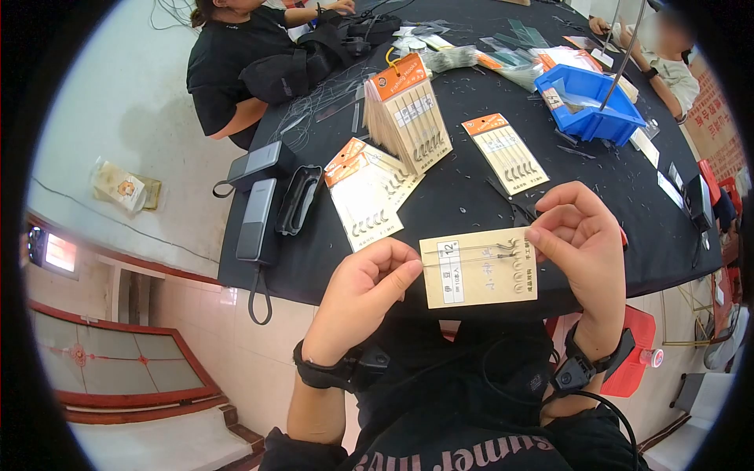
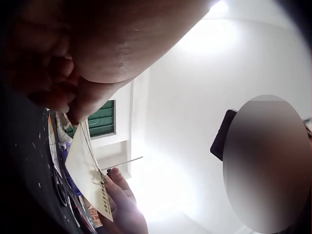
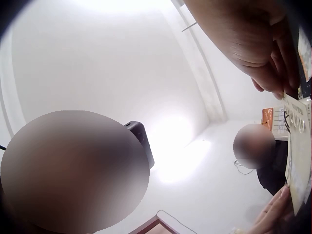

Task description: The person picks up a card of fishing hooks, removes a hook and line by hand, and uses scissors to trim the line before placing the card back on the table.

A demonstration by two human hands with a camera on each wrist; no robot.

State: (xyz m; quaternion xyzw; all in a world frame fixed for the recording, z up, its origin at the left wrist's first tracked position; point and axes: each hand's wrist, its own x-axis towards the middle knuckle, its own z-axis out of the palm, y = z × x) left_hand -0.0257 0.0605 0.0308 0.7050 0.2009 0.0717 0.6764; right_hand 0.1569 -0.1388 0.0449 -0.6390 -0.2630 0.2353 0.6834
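Three card stacks (image 1: 408, 118) and a blue bin (image 1: 597, 123) lie beyond the card (image 1: 479, 271).

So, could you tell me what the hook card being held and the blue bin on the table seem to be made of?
The hook card looks like thin matte paperboard: pale yellow, printed, flat and stiff. The hooks on it are probably metal, small and glinting. The blue bin seems moulded plastic, uniformly coloured with a slight sheen.

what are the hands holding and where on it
A beige hook card: the left hand pinches its left edge, and the right hand pinches its upper right edge.
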